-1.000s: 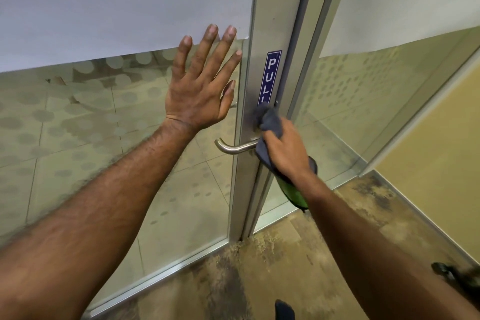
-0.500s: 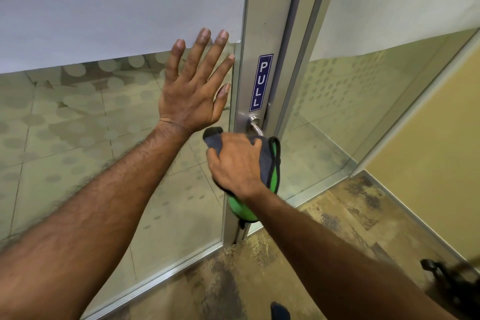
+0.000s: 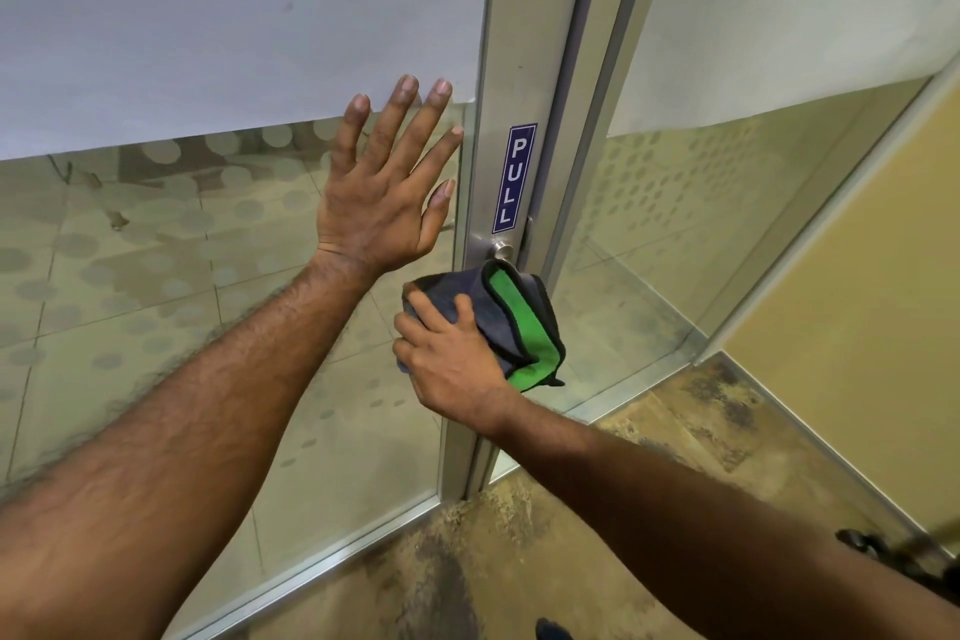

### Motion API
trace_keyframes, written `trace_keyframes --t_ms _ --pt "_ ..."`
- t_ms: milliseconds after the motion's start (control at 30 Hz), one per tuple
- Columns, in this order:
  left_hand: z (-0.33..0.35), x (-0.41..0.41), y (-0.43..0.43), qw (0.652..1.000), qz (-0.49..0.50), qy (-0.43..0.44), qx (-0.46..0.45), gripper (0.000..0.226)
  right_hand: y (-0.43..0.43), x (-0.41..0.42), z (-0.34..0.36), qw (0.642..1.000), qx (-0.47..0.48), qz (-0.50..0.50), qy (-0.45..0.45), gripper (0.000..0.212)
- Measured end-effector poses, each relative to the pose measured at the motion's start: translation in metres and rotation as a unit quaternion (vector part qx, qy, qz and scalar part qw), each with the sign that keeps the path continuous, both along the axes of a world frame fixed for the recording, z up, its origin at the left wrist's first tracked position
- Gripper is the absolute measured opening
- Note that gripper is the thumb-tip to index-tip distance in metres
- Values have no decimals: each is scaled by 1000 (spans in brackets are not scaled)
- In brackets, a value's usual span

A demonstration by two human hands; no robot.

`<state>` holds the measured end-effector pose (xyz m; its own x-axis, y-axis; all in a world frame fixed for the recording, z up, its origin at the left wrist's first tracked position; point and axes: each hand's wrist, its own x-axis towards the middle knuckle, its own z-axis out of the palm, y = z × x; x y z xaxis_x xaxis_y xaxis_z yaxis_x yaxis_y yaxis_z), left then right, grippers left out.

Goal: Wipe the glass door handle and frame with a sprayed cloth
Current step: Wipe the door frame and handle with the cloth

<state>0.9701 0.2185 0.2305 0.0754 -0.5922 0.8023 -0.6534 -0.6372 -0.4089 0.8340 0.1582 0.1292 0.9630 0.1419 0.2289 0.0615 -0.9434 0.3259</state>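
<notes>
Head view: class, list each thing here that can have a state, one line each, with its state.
left hand: open, fingers spread, flat on the glass door
right hand: grips the cloth
cloth: bunched, grey outside, green showing, draped over the door handle
door handle: lever hidden by the cloth, round base visible
glass door: looks closed against the frame
PULL sticker: stuck on, intact

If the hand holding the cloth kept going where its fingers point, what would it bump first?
Likely the left hand, flat on the glass just above the right hand and its cloth; depth is unclear.
</notes>
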Motion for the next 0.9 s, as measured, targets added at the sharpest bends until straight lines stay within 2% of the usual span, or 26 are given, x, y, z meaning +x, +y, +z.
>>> trace_keyframes --t_ms 233,367,467,500,567,667,733,833,900 --pt "4 -2 5 1000 -17 24 7 54 -18 -27 -26 998 -4 66 -4 16" --pt "-2 -5 7 998 -22 51 9 51 -38 -54 -41 999 25 -25 25 24" --pt "-16 -8 12 997 -22 77 15 53 -63 -71 -44 976 176 -125 -21 32" --pt "-19 -10 14 996 -26 85 13 54 -69 -77 -44 954 259 -140 -56 34" --pt "-21 -13 17 994 -39 101 5 56 -77 -88 -47 885 429 -134 -122 33" --pt "-23 -20 19 988 -66 139 -12 56 -72 -108 -45 751 628 -136 -151 31" --pt "-27 -27 20 980 -92 173 -25 55 -70 -118 -41 671 706 -149 -170 32" --pt "-43 -48 24 963 -142 226 -41 53 -69 -129 -30 592 765 -160 -197 33" --pt "-59 -69 26 950 -169 258 -54 49 -70 -138 -21 526 814 -152 -193 34"
